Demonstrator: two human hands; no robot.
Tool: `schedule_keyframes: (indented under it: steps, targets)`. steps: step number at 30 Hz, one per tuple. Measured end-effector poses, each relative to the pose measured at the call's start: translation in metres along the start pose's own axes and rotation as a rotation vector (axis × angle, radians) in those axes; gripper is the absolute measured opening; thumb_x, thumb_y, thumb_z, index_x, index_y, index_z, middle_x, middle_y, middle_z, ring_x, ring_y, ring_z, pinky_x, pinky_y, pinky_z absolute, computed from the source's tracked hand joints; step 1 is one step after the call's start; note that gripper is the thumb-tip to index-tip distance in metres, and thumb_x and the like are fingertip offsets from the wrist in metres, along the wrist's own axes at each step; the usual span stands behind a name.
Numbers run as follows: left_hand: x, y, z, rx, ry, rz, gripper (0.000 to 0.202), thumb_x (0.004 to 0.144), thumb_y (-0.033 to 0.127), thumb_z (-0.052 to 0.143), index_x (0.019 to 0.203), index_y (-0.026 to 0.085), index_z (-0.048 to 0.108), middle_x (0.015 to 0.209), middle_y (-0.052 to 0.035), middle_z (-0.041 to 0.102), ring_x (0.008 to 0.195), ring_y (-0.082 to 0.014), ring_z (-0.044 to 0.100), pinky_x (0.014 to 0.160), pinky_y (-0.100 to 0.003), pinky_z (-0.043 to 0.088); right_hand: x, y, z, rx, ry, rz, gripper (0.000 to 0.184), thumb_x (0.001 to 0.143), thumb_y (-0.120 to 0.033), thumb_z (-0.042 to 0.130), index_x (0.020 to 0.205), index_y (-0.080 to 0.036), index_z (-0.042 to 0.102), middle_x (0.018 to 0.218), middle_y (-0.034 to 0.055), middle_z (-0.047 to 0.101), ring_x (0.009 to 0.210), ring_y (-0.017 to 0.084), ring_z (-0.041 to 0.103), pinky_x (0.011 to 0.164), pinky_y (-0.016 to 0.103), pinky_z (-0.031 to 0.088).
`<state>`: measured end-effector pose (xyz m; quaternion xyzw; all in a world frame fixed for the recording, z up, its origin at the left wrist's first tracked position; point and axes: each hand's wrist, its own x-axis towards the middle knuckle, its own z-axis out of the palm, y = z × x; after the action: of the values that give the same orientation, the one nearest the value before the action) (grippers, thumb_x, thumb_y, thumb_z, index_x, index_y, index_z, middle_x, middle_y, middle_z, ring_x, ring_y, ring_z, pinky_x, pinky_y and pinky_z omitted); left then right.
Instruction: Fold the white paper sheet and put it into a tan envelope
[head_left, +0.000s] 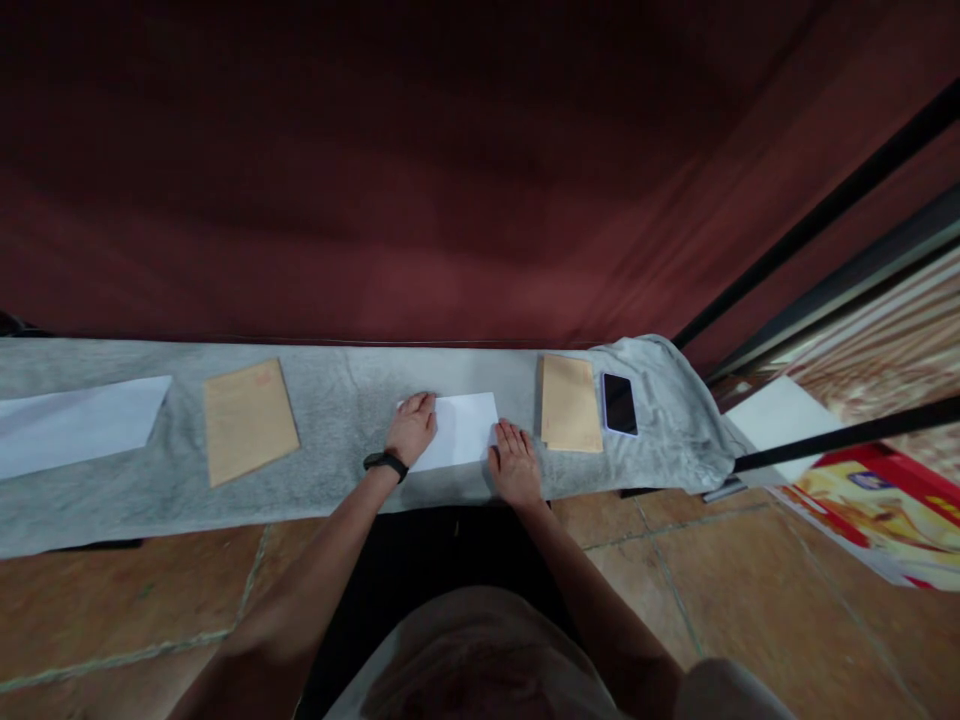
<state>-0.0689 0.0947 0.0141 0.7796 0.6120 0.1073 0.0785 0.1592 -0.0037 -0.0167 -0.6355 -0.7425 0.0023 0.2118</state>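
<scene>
A white sheet of paper (459, 430), perhaps folded, lies flat on the grey cloth in front of me. My left hand (412, 428), with a dark band at the wrist, rests on the paper's left end, its fingers laid out flat. At the right end, my right hand (516, 464) lies palm down with its fingers stretched out, the tips by the paper's edge. Neither hand grips anything. Just right of my right hand is a stack of brown envelopes (571, 404).
A phone (619, 404) lies beyond the stack. On the left are another brown envelope (250, 420) and larger white paper (82, 422). The grey cloth (330, 410) covers a narrow table against a dark red curtain (375, 240). A colourful printed box (885, 510) stands right.
</scene>
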Motion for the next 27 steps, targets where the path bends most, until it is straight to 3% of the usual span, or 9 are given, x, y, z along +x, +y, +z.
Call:
schedule_keyframes:
  steps: [4,7,12,18,21,23,27]
  targets:
    - [0.016,0.005,-0.009,0.017,-0.024,-0.03,0.045,0.087,0.029,0.048,0.128,0.019,0.061,0.133,-0.015,0.06,0.124,-0.0315,0.053,0.106,-0.048,0.04,0.0,0.0,-0.002,0.018,-0.017,0.01,0.049,0.1,-0.027,0.041,0.146,-0.011,0.048,0.152,0.0123,0.049,0.141,0.024,0.043,0.119,0.043,0.028]
    - [0.023,0.002,-0.017,-0.113,-0.038,-0.085,0.035,0.08,0.03,0.056,0.111,0.02,0.067,0.12,-0.0136,0.065,0.118,-0.0326,0.055,0.104,-0.05,0.039,0.0,0.001,-0.003,0.029,-0.024,0.016,0.05,0.098,-0.024,0.042,0.146,-0.011,0.047,0.151,0.0124,0.05,0.141,0.024,0.043,0.12,0.043,0.028]
    - [0.021,-0.01,-0.025,-0.32,-0.076,-0.097,0.008,0.071,0.023,0.058,0.075,0.021,0.064,0.085,-0.0064,0.067,0.093,-0.024,0.062,0.092,-0.037,0.047,0.001,0.003,-0.003,0.064,0.005,0.009,0.05,0.099,-0.021,0.04,0.147,-0.013,0.046,0.149,0.012,0.052,0.139,0.024,0.046,0.119,0.044,0.029]
    - [0.003,-0.02,-0.033,-0.577,-0.128,-0.086,0.014,0.075,0.032,0.053,0.071,0.02,0.058,0.063,0.0022,0.06,0.061,-0.015,0.056,0.058,-0.025,0.045,0.001,0.006,-0.001,0.147,0.054,0.06,0.049,0.099,-0.021,0.038,0.146,-0.012,0.046,0.14,0.014,0.06,0.13,0.023,0.053,0.116,0.044,0.034]
    - [-0.005,-0.021,-0.04,-0.699,-0.131,-0.087,0.021,0.076,0.04,0.054,0.072,0.019,0.057,0.063,0.0026,0.059,0.057,-0.0131,0.054,0.053,-0.023,0.042,0.008,0.01,0.0,0.323,0.076,0.16,0.047,0.097,-0.029,0.043,0.142,-0.016,0.052,0.128,0.0127,0.068,0.117,0.024,0.062,0.108,0.042,0.043]
    - [-0.009,-0.019,-0.046,-0.831,-0.133,-0.088,0.025,0.074,0.043,0.058,0.073,0.018,0.058,0.064,0.0025,0.06,0.057,-0.0123,0.054,0.052,-0.023,0.041,0.017,0.013,-0.001,0.541,0.094,0.272,0.046,0.093,-0.036,0.05,0.135,-0.019,0.058,0.114,0.0101,0.073,0.1,0.023,0.067,0.095,0.039,0.051]
    - [-0.013,-0.013,-0.062,-1.021,-0.114,-0.097,0.029,0.07,0.045,0.066,0.075,0.018,0.058,0.064,0.003,0.059,0.058,-0.0119,0.053,0.053,-0.022,0.04,0.042,0.019,-0.013,0.929,0.105,0.417,0.034,0.084,-0.044,0.058,0.102,-0.019,0.071,0.083,0.0022,0.072,0.073,0.019,0.064,0.071,0.031,0.053]
